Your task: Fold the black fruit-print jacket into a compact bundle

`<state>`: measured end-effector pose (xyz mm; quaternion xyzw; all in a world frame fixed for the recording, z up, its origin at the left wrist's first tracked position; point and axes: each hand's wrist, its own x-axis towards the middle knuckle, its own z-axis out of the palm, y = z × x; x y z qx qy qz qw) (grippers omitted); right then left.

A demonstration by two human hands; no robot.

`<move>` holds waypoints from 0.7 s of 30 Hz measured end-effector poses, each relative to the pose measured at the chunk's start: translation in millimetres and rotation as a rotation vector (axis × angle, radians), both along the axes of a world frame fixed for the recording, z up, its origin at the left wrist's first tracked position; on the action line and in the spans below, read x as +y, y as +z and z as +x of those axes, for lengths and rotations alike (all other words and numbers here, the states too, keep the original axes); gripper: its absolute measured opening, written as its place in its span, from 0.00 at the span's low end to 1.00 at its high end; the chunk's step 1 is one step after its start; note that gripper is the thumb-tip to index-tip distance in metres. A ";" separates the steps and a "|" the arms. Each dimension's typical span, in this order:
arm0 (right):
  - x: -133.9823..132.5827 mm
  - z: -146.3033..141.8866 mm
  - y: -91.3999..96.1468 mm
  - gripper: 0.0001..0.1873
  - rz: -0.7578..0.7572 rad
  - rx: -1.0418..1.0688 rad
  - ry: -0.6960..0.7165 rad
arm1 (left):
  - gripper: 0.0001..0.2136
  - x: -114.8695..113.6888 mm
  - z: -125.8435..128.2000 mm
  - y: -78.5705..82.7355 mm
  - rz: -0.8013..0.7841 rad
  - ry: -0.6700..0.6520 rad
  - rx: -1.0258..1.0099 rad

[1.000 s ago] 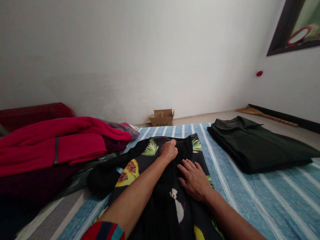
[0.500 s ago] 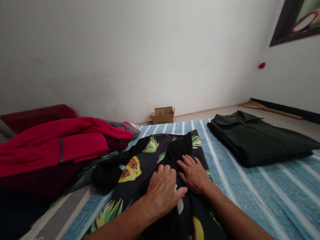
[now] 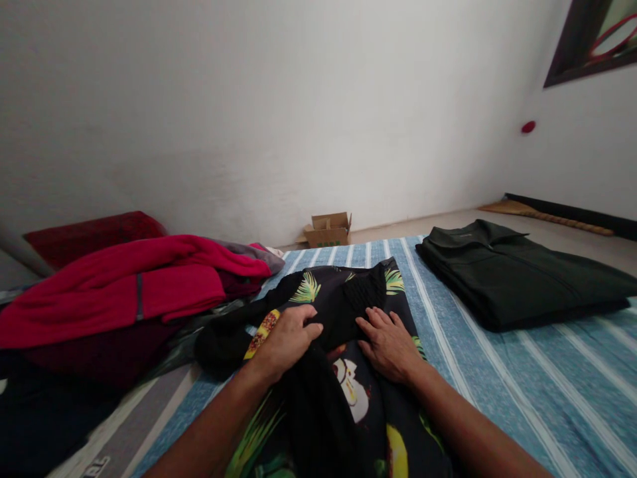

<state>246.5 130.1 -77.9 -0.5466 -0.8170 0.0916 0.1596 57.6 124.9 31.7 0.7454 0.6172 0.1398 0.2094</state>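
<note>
A black garment [image 3: 326, 285] with papaya, coconut and palm-leaf print lies on the striped bed cover before me. Plain black fabric, like a sleeve, runs across it, and another dark part sticks out at its left. My left hand [image 3: 286, 335] is closed on the plain black cloth near the printed papaya, thumb and fingers bent toward the right. Flat on the garment's right side rests my right hand [image 3: 388, 342], fingers spread. The garment's near end is partly hidden by my forearms.
To the left is a heap of clothes with a pink fleece [image 3: 174, 285] on top. A folded dark green jacket [image 3: 522, 279] lies on the striped cover [image 3: 448, 332] at the right. An open cardboard box [image 3: 327, 232] stands by the wall beyond the bed.
My left hand has moved left from the garment's middle, shifting the plain black cloth and uncovering more of the coconut print. My right hand stays in nearly the same spot.
</note>
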 end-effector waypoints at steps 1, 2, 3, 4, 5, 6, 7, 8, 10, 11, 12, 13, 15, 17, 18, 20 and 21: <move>-0.1 0.1 0.3 0.25 0.001 0.001 0.001 | 0.06 -1.6 0.7 6.6 -0.028 -0.048 -0.080; -0.2 0.3 0.5 0.26 0.001 0.000 0.001 | 0.06 -4.8 4.1 11.4 -0.047 -0.107 -0.132; -0.3 0.6 0.6 0.26 0.003 0.000 0.001 | 0.06 -9.1 9.7 13.9 -0.050 -0.171 -0.150; -0.4 1.0 0.6 0.26 0.003 -0.002 0.004 | 0.06 -14.2 17.1 13.9 -0.036 -0.234 -0.141; -0.4 1.5 0.4 0.26 0.001 -0.005 0.009 | 0.05 -19.8 25.5 11.6 -0.003 -0.289 -0.110; -0.4 2.2 0.0 0.26 -0.002 -0.009 0.019 | 0.05 -25.5 34.3 7.4 0.035 -0.337 -0.070; -0.3 3.0 -0.6 0.26 -0.006 -0.013 0.034 | 0.06 -30.9 42.7 2.1 0.064 -0.381 -0.029; -0.3 3.8 -1.3 0.26 -0.007 -0.016 0.051 | 0.06 -36.0 50.1 -3.5 0.079 -0.421 0.008; 0.2 5.6 -2.9 0.27 -0.006 -0.020 0.080 | 0.05 -43.8 60.7 -12.4 0.074 -0.489 0.077; 0.5 6.4 -3.6 0.28 -0.004 -0.019 0.085 | 0.04 -45.8 63.6 -14.5 0.061 -0.511 0.102; 1.1 7.1 -4.3 0.29 -0.003 -0.016 0.088 | 0.03 -46.1 65.0 -14.5 0.044 -0.526 0.116; 1.7 7.6 -5.0 0.30 -0.006 -0.014 0.086 | 0.02 -44.1 65.1 -12.9 0.025 -0.533 0.114; 3.3 8.2 -6.3 0.31 -0.025 -0.016 0.078 | 0.04 -31.5 62.4 -6.9 -0.021 -0.532 0.053; 4.9 8.2 -7.6 0.32 -0.036 -0.035 0.085 | 0.07 -7.1 58.2 -3.4 -0.022 -0.521 -0.051; 5.5 8.0 -8.3 0.32 -0.033 -0.048 0.088 | 0.08 8.6 56.5 -4.7 0.013 -0.517 -0.096; 6.4 7.8 -9.8 0.32 -0.011 -0.074 0.090 | 0.10 42.6 55.0 -15.0 0.188 -0.473 -0.099; 6.7 7.8 -10.6 0.32 0.002 -0.084 0.087 | 0.11 58.8 55.4 -23.8 0.246 -0.477 -0.074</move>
